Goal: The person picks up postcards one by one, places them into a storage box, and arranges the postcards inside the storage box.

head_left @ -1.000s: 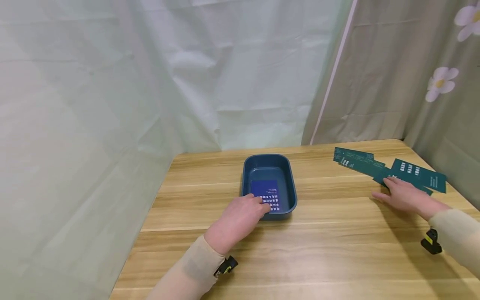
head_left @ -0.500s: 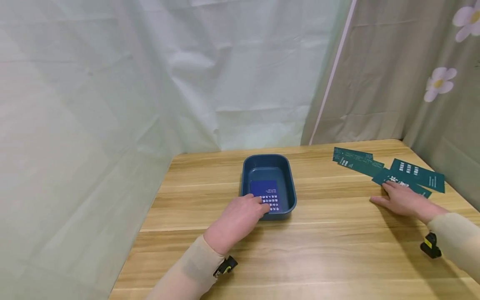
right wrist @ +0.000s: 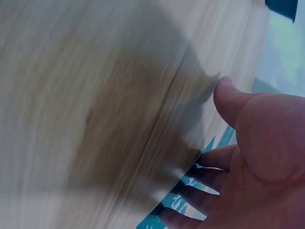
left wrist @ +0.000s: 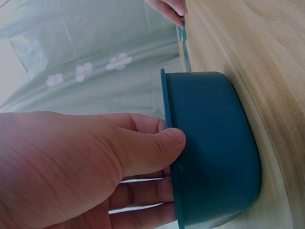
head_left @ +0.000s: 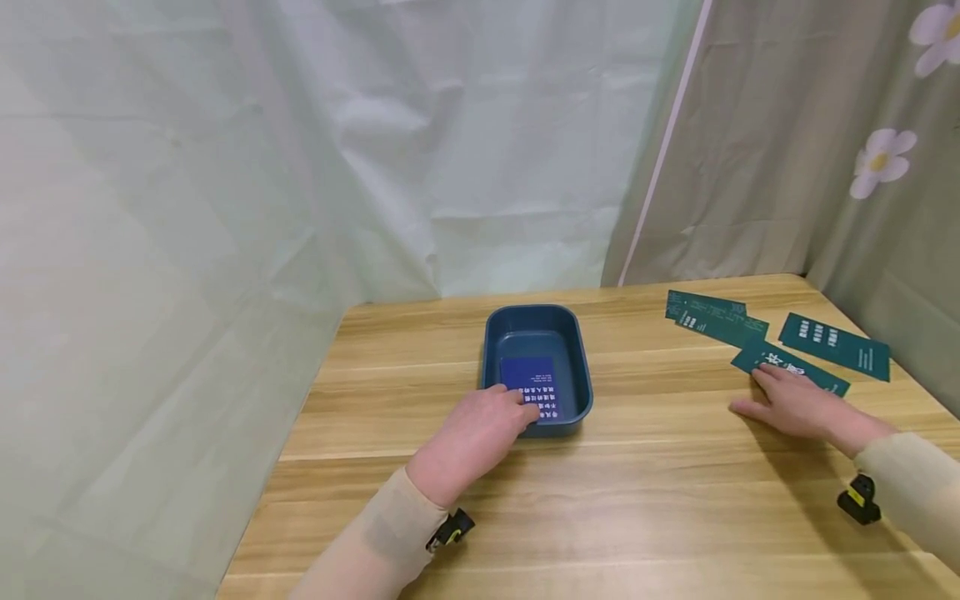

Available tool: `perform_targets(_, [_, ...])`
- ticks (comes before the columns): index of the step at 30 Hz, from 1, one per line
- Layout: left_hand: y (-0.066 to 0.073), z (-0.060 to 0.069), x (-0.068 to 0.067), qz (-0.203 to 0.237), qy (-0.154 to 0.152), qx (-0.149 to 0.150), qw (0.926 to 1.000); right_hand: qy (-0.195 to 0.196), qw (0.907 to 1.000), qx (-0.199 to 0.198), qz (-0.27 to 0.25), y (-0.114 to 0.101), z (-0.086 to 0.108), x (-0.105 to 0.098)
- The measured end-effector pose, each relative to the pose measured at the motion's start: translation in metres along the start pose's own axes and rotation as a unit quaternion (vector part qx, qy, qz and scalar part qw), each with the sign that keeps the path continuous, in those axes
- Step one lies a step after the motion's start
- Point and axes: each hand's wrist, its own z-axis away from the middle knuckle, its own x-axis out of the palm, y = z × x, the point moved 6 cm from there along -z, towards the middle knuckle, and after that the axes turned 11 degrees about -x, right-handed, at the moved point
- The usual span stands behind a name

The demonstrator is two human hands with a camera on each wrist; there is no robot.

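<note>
While a wood-grain table (head_left: 645,492) fills the foreground, a dark blue bin (head_left: 534,346) stands on it. Left hand (head_left: 472,437) clamps its near-left rim, thumb outside. Right hand (head_left: 795,402), well apart, fingers extended, seems to touch a white-lettered green card (head_left: 791,362) lying table-right; contact partly hidden. Blue lettered card (head_left: 532,377) lies inside the bin.

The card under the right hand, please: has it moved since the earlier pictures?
Yes: against the table, the card under the right hand has slid left, toward the tray.

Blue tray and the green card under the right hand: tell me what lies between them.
Between the blue tray and green card, only bare wooden tabletop; head view.
</note>
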Motion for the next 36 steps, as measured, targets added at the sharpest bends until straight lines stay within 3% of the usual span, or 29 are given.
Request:
perform_targets(23, [-0.001,0.001,-0.003,-0.003,0.002,-0.001,1.0,0.002,0.998,-0.063,0.006,-0.057,-0.007,0.005])
perform_targets(30, [-0.001,0.002,-0.003,-0.003,-0.002,-0.001,1.0,-0.007,0.9973,-0.073,-0.007,-0.061,-0.01,0.002])
perform_targets(36, [-0.001,0.002,-0.003,-0.002,-0.005,-0.001,1.0,0.004,0.9974,-0.072,-0.007,-0.046,-0.018,-0.012])
